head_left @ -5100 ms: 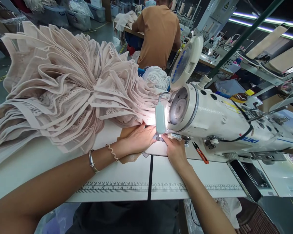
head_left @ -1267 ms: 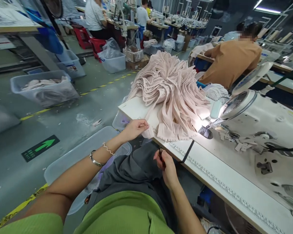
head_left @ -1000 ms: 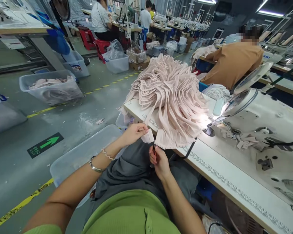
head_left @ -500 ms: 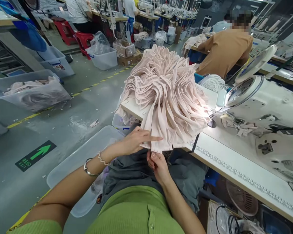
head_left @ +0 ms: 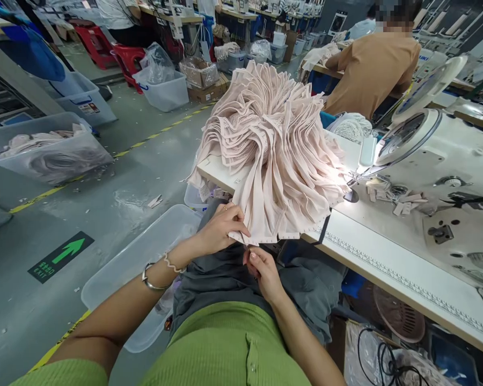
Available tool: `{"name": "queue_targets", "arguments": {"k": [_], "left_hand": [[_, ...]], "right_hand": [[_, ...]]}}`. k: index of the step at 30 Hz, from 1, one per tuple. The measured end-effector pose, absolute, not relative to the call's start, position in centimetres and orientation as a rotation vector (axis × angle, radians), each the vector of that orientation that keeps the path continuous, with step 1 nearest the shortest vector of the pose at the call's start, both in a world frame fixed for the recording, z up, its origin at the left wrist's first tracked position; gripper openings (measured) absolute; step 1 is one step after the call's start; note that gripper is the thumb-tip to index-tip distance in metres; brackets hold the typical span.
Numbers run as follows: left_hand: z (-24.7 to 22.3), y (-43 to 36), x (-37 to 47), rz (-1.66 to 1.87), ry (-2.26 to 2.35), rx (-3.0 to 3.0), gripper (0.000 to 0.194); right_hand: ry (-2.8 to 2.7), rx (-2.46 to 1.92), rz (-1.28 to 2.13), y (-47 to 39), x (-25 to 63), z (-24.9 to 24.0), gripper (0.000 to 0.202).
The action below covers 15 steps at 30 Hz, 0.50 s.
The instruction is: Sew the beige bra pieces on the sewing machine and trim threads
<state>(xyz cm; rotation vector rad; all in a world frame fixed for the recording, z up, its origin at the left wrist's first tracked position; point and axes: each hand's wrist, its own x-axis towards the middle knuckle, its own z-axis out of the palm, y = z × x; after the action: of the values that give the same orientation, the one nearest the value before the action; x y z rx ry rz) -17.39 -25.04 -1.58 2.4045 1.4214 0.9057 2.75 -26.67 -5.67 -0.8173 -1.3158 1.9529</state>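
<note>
A large fanned pile of pale pink fabric pieces (head_left: 273, 145) lies on the white table end, its front edges hanging toward my lap. My left hand (head_left: 223, 228), with two bracelets at the wrist, pinches the lower left corner of the nearest piece, fingers closed on it. Just below the fabric's front edge is my right hand (head_left: 261, 268), its fingers curled and thumb pressed against them. Whatever my right hand holds, if anything, is too small to make out.
A white sewing machine (head_left: 459, 177) stands at the right, with small scraps by it. Clear bins (head_left: 48, 155) sit on the floor at the left, and an open bin (head_left: 116, 268) is beside my legs. A person in brown (head_left: 374, 69) sits beyond the pile.
My left hand has gone from pointing across the fabric's edge to pinching its corner, slightly left. The front piece's corner has shifted left. The view has moved slightly.
</note>
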Motion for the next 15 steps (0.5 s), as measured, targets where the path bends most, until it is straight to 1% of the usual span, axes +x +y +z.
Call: {"name": "queue_targets", "arguments": {"k": [3,8,12,15], "left_hand": [[-1.6,-25.2,-17.6,0.815,1.445,2.447,0.027],[-1.9,-25.3,-17.8,0.791,1.425,2.499,0.029],[-2.1,-25.4,-17.5,0.765,1.451,2.492,0.028],[-1.7,-25.7,-17.5,0.724,1.437,2.436,0.031]], "right_hand": [[-1.456,-0.884,1.846,-26.2,2.9,-5.2,0.047],[-1.737,-0.994,1.617,-25.9,2.9,-4.9,0.045],[-1.778,-0.919,1.657,-25.9,2.8,-4.2,0.051],[-1.782,-0.711,1.807,-26.3,3.1,-4.0,0.052]]}}
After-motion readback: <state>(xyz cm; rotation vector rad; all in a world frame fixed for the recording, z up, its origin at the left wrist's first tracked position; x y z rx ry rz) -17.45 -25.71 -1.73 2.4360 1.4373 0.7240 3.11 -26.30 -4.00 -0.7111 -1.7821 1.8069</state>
